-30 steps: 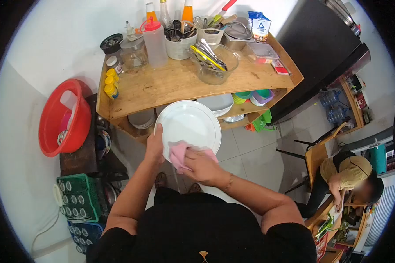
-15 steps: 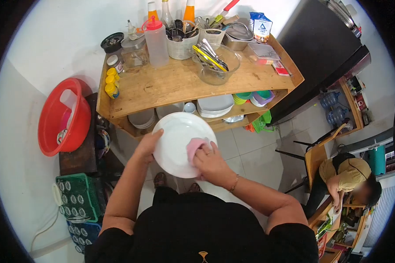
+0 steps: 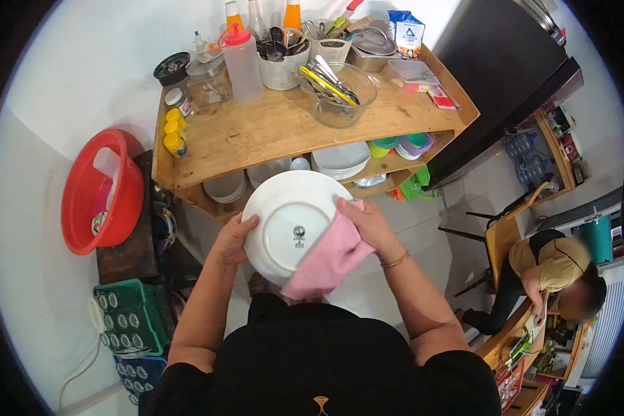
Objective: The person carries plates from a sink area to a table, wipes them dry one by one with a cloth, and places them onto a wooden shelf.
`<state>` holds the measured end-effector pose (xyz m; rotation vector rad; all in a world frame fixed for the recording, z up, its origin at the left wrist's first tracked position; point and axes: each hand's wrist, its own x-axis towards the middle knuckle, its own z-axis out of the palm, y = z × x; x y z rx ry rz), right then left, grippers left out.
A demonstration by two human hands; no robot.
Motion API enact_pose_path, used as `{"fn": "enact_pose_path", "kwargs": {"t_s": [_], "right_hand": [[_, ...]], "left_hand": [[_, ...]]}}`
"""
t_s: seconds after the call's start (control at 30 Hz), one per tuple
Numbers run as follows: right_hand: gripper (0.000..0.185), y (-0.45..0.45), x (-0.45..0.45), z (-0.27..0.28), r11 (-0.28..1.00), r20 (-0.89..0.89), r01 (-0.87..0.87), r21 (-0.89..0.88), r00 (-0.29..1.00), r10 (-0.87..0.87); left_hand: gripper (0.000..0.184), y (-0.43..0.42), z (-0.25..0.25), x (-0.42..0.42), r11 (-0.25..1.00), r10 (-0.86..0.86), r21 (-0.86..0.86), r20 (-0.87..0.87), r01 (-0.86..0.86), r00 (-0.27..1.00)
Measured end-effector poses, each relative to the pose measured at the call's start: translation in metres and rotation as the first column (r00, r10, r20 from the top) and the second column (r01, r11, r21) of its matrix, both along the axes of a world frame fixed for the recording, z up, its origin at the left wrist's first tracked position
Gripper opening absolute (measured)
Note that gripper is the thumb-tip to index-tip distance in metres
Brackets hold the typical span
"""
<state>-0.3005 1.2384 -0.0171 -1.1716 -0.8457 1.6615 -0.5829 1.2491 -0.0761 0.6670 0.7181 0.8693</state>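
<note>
A white plate (image 3: 274,236) is held up in front of me, its underside facing me with a dark printed mark near the middle. My left hand (image 3: 234,239) grips the plate's left edge, thumb on the near face. On the opposite side, my right hand (image 3: 367,225) is closed round the right edge together with a pink cloth (image 3: 331,256). The cloth drapes over the lower right part of the plate and hangs below its rim. The fingers behind the plate are hidden on both sides.
Ahead stands a wooden shelf (image 3: 256,139) with a glass bowl (image 3: 343,114) of cutlery on top and stacked plates (image 3: 340,161) below. A red basin (image 3: 121,222) is at left, above a green crate (image 3: 132,301). Another person (image 3: 551,263) sits at right by a wooden chair (image 3: 503,239).
The plate has been turned over from its front face to its underside. My right hand has moved from the plate's face to its right edge, and the cloth now hangs spread out.
</note>
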Motion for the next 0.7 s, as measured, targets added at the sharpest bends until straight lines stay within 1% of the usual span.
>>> {"fn": "enact_pose_path", "kwargs": {"t_s": [0.03, 0.07, 0.1, 0.13, 0.17, 0.23, 0.27, 0.3, 0.33, 0.37, 0.4, 0.47, 0.5, 0.57, 0.6, 0.63, 0.67, 0.7], "right_hand": [[0.029, 0.004, -0.001, -0.020, 1.000, -0.004, 0.004, -0.001, 1.000, -0.004], [0.031, 0.008, 0.000, -0.044, 0.988, 0.305, 0.119, 0.099, 0.941, -0.144], [0.033, 0.009, -0.005, -0.043, 0.954, 0.567, 0.198, 0.226, 0.770, -0.294], [0.033, 0.008, -0.015, -0.043, 0.853, 0.483, 0.315, 0.417, 0.718, -0.501], [0.033, 0.012, -0.023, -0.043, 0.851, 0.483, 0.318, 0.418, 0.716, -0.504], [0.029, 0.015, -0.039, -0.045, 0.797, 0.572, 0.081, 0.599, 0.653, -0.496], [0.028, 0.009, -0.052, -0.041, 0.789, 0.599, -0.017, 0.615, 0.660, -0.453], [0.031, 0.001, -0.063, -0.032, 0.770, 0.629, -0.118, 0.627, 0.660, -0.411], [0.031, -0.011, -0.072, -0.020, 0.778, 0.735, -0.306, 0.549, 0.621, -0.274], [0.034, -0.020, -0.079, -0.012, 0.751, 0.823, -0.483, 0.450, 0.550, -0.140], [0.034, -0.030, -0.084, -0.014, 0.751, 0.822, -0.480, 0.454, 0.551, -0.144], [0.036, -0.049, -0.093, -0.020, 0.602, 0.802, -0.576, 0.553, 0.564, -0.198], [0.036, -0.052, -0.091, -0.023, 0.608, 0.801, -0.570, 0.553, 0.564, -0.201], [0.033, -0.051, -0.076, -0.036, 0.663, 0.873, -0.569, 0.486, 0.339, -0.350], [0.036, -0.042, -0.074, -0.040, 0.763, 0.888, -0.469, 0.445, 0.342, -0.308], [0.036, -0.031, -0.073, -0.042, 0.766, 0.888, -0.463, 0.446, 0.339, -0.312], [0.035, -0.018, -0.076, -0.033, 0.789, 0.847, -0.389, 0.475, 0.446, -0.290], [0.034, -0.012, -0.081, -0.026, 0.813, 0.790, -0.308, 0.495, 0.549, -0.273]], "left_hand": [[0.034, 0.002, 0.002, 0.003, 0.995, 0.080, -0.054, 0.018, -0.079, 0.997], [0.034, 0.002, 0.004, 0.007, 0.982, 0.157, -0.109, 0.032, -0.152, 0.987], [0.034, 0.000, 0.006, 0.012, 0.984, 0.146, -0.110, 0.030, -0.142, 0.989], [0.032, -0.003, 0.009, 0.018, 0.977, 0.186, -0.098, -0.028, -0.188, 0.982], [0.032, -0.004, 0.010, 0.023, 0.968, 0.230, -0.083, -0.086, -0.237, 0.969], [0.032, -0.005, 0.010, 0.031, 0.959, 0.249, -0.110, -0.120, -0.262, 0.961], [0.032, -0.005, 0.010, 0.035, 0.950, 0.265, -0.130, -0.152, -0.285, 0.952], [0.032, -0.004, 0.011, 0.038, 0.953, 0.253, -0.130, -0.152, -0.273, 0.956], [0.033, -0.003, 0.011, 0.040, 0.937, 0.287, -0.150, -0.190, -0.317, 0.939], [0.034, -0.001, 0.012, 0.040, 0.917, 0.324, -0.164, -0.227, -0.364, 0.918], [0.034, 0.003, 0.012, 0.037, 0.919, 0.322, -0.160, -0.228, -0.361, 0.919], [0.035, 0.006, 0.011, 0.028, 0.882, 0.393, -0.177, -0.234, -0.437, 0.889], [0.035, 0.007, 0.012, 0.022, 0.885, 0.386, -0.178, -0.237, -0.430, 0.891], [0.034, 0.012, 0.014, 0.015, 0.905, 0.348, -0.181, -0.204, -0.384, 0.915], [0.034, 0.014, 0.011, 0.013, 0.909, 0.339, -0.182, -0.203, -0.375, 0.919], [0.033, 0.017, 0.004, 0.011, 0.945, 0.274, -0.134, -0.180, -0.300, 0.945], [0.032, 0.020, -0.001, 0.009, 0.971, 0.210, -0.081, -0.159, -0.224, 0.965], [0.032, 0.022, -0.002, 0.008, 0.973, 0.201, -0.079, -0.159, -0.215, 0.967]]}}
